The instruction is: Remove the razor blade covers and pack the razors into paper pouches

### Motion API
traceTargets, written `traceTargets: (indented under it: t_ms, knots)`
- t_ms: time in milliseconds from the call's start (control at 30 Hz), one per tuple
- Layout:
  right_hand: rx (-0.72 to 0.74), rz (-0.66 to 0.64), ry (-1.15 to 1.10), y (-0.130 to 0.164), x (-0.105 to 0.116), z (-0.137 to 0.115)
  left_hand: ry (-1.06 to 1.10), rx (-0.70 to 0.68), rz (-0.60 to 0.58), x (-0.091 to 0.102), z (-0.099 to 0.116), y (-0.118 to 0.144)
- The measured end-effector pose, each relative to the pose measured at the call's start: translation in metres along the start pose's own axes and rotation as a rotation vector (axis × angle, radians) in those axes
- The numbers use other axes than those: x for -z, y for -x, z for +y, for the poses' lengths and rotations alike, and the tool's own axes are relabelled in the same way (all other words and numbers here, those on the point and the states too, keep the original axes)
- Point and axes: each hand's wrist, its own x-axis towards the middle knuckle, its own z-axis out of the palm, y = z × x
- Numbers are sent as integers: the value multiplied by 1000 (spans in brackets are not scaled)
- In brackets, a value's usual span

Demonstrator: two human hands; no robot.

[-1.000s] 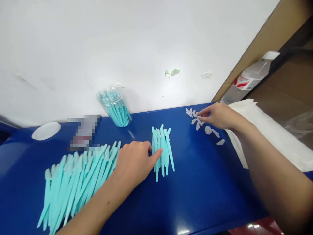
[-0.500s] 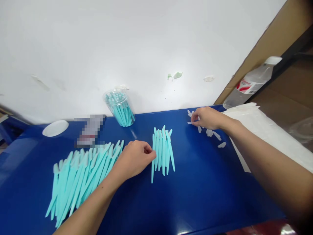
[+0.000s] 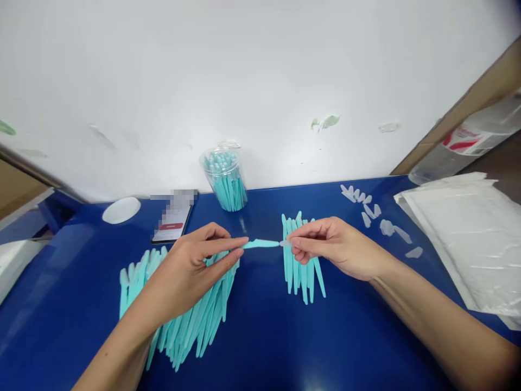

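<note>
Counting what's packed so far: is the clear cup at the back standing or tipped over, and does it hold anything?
Upright, slightly tilted in view. The clear cup holds many teal sticks.

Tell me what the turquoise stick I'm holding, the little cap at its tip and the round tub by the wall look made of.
Turquoise stick: likely moulded plastic, matte, one even colour.
Small cap: seemingly translucent whitish plastic, too small to be sure.
Tub: clear, glossy plastic probably; the sticks inside show through its wall.
</note>
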Motion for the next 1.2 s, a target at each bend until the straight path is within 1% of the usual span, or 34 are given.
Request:
traceTargets:
  t_ms: [100, 233, 400, 500, 600, 733, 833, 900, 1000, 1100, 1200]
  knots:
    - [-14, -17, -12, -2, 2, 2, -97, -70, 9, -5, -2, 2]
    - [-46, -45, 0, 0, 1, 1, -216, -171, 78, -9, -2, 4]
    - [-49, -40, 8, 1, 1, 0, -257, -172, 78, -9, -4, 4]
    - [-38, -40, -13, 0, -1, -1, -270, -186, 90, -13, 0, 4]
    - [-28, -39, -26, 1, -5, -3, -257, -224, 105, -24, 9, 3]
    - [-8, -23, -22, 4, -10, -3, -237, -203, 156, -46, 19, 2]
    - [-3, -2, -35, 5, -10, -2, -242, -202, 183, -52, 22, 2]
    - [5, 2, -34, 5, -7, 0, -266, -237, 174, -48, 20, 2]
    - [20, 25, -35, 5, -2, 2, -329, -251, 166, -33, 13, 2]
    - [24, 36, -37, 6, 2, 3, -284, -139, 112, -17, 7, 3]
    - [21, 7, -39, 8, 1, 4, -177, -11, 5, -9, 7, 5]
